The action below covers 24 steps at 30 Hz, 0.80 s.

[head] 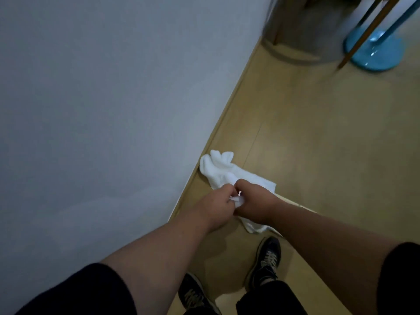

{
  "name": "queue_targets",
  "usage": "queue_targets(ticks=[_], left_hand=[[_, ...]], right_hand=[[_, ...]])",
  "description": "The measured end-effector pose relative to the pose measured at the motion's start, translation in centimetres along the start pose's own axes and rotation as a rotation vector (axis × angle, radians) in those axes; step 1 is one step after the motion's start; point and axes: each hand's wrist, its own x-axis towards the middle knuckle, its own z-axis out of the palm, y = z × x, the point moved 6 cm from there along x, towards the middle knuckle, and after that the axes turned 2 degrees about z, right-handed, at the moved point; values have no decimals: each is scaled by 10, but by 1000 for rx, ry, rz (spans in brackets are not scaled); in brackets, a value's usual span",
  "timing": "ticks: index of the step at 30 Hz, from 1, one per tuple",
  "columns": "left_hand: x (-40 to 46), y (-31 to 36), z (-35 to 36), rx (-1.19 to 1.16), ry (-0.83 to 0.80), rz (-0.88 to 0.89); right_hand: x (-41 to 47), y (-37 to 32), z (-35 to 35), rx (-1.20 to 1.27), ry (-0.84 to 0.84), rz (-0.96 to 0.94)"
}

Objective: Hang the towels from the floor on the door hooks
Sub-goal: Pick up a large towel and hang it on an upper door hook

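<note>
Bare forearms converge, left hand (218, 204) and right hand (252, 201) pinching white towel (221, 170).

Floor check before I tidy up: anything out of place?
Yes: a white towel lies crumpled on the floor beside the wall. Both hands, left and right, grip a bunched part.

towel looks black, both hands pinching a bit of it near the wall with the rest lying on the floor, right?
Not quite: the towel is white, not black. The head view shows the left hand and the right hand both pinching a bit of it near the wall, the rest lying on the floor.
</note>
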Motion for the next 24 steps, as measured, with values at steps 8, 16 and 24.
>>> queue_targets(ticks=[8,16,24], left_hand=[[-154,171,-68,162,186,305],[-299,283,-138,777,401,457],[-391,327,-166,859,541,401]], right_hand=[[-151,-132,-164,-577,165,-54],[-305,-254,-248,-850,411,-210],[-360,-304,-272,-813,511,-342]])
